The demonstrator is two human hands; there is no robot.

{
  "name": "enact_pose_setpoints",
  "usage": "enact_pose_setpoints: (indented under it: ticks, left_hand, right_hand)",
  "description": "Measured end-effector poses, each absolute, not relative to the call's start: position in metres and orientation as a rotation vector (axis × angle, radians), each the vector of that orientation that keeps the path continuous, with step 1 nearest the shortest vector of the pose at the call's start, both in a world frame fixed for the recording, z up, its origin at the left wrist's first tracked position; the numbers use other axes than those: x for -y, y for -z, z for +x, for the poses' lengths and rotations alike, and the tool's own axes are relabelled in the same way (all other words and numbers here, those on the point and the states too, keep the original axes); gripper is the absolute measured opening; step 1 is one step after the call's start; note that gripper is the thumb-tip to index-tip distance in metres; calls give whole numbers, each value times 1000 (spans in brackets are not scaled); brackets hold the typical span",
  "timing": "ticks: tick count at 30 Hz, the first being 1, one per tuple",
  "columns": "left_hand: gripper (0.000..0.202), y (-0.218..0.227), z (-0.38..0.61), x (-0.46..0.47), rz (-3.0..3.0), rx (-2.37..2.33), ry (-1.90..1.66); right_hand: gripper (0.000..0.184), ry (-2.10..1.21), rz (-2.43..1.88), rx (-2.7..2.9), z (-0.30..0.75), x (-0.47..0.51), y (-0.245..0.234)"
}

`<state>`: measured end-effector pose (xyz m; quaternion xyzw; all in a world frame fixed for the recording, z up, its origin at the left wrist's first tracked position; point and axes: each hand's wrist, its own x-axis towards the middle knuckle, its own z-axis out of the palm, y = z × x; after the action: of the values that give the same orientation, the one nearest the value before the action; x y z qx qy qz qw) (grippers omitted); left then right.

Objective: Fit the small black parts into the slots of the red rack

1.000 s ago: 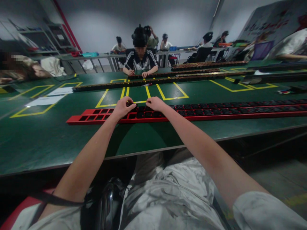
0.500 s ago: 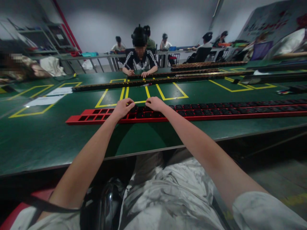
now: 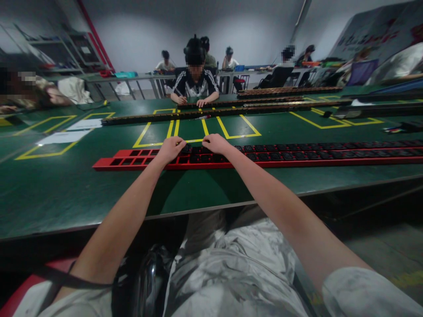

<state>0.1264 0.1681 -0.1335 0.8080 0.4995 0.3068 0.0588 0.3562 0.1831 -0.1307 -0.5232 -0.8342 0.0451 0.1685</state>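
Note:
A long red frame [image 3: 140, 167] lies across the green table before me, with two rows of square openings. Several openings at its left end hold nothing. Further right the rows are filled with black square pieces [image 3: 262, 156]. My left hand [image 3: 170, 149] is closed in a pinch over the frame's back row, at the edge of a black square piece [image 3: 187, 149]. Just right of it my right hand [image 3: 216, 144] curls over the same row, fingertips pressed together and pointing down. What lies under the right fingertips is hidden.
Long dark strips [image 3: 142, 116] lie across the table beyond the frame. White papers [image 3: 64, 137] sit at left, among yellow tape outlines [image 3: 243, 135]. A person [image 3: 195, 83] works at the opposite side. Dark tools [image 3: 405, 127] lie at far right.
The whole view has shifted slightly to the right. Both hands stay at the same place on the red frame, with barely any finger movement.

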Motion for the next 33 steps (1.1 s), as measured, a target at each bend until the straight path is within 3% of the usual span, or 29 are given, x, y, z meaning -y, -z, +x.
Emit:
enact_pose_setpoints:
  ticks: [17,33]
  left_hand:
    - [38,132,128,-172,2304,-1578,-731]
    - [40,132,133,-182,2347,-1608,-758]
  right_hand:
    - [27,-123,-1459,2370,356,-186,132]
    - [28,-112,-1425,2370,356,-185,133]
